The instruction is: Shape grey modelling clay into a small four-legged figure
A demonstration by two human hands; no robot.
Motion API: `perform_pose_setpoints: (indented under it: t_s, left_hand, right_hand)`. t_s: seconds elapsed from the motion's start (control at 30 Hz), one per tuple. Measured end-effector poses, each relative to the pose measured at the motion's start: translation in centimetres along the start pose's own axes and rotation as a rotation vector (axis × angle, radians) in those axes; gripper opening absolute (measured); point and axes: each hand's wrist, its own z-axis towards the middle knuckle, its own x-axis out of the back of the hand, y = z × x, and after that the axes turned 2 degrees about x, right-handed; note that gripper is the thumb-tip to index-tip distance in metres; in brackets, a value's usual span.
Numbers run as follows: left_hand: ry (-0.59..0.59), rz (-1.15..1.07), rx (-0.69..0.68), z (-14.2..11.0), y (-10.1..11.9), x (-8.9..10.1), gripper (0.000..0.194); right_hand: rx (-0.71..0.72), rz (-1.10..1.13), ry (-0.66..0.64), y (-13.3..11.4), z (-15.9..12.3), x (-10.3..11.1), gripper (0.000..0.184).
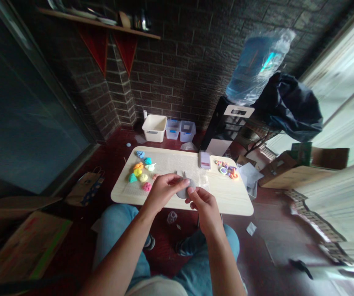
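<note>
Between both hands, above the near edge of a pale table (226, 201), is a flattened grey piece of modelling clay (183, 192). My left hand (165, 188) pinches its upper left part between thumb and fingers. On the right side, my right hand (204, 201) grips its edge with the thumb on top and fingers curled below. Lumps of coloured clay lie at the table's left: blue (140, 154), orange (138, 166), yellow (137, 172), green (133, 178) and pink (146, 186) among them. Small dark sticks stand out just beyond the grey clay, partly hidden by my hands.
A phone (204, 160) lies at the table's far side, with small colourful clay shapes (232, 172) to its right. Behind are a white bin (154, 128), lidded plastic boxes (187, 131) and a water dispenser (223, 127). Cardboard boxes (303, 176) stand at right.
</note>
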Motion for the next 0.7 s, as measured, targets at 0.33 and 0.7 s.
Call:
perform_pose_setpoints:
  t_s: [0.33, 0.7]
  left_hand:
    - [-0.001, 0.024, 0.018, -0.1, -0.2, 0.2, 0.030]
    - [-0.014, 0.124, 0.013, 0.8, -1.2, 0.1, 0.042]
  right_hand:
    - [0.011, 0.002, -0.013, 0.3, -0.3, 0.2, 0.038]
    - [-0.058, -0.008, -0.063, 0.4, 2.0, 1.4, 0.042]
